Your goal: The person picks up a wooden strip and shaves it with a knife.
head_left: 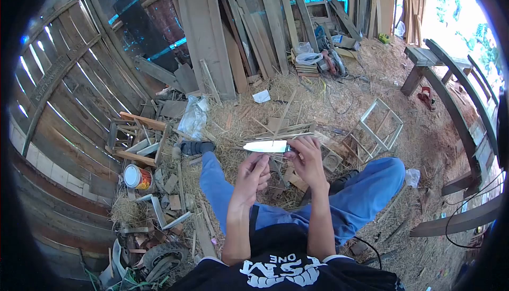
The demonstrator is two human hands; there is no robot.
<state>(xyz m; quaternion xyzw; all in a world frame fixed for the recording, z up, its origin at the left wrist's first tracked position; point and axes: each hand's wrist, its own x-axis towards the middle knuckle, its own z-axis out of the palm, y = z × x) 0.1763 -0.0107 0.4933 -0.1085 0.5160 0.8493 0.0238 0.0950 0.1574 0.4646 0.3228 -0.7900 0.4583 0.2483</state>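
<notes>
**Bright, pale-bladed knife with a dark handle (265,146) at mid-frame, clutter on every side**

From my remote seat I see the knife near the centre of the frame, its tip pointing left. The right hand (307,158) has its fingers closed on the handle. The left hand (253,172) has thumb and fingers drawn together at the blade's lower edge; I cannot tell whether they pinch it or only touch it.

Just beyond the blade I have a loose heap of thin wooden sticks (286,131) on a floor of straw and shavings (339,96). Two legs in blue trousers (366,194) flank the hands, bounding the space at lower left and lower right. Near the right knee stands a pale, open wooden frame (394,141).

At centre left I make out a crumpled clear plastic sheet (194,118), a brown slatted wooden frame (139,154) and a white-lidded bucket with a coloured label (144,178). A dark tyre (168,255) lies at lower left. Tall grey-brown boards (204,31) lean across the top, and a heavy dark wooden bench (453,87) fills the right edge.
</notes>
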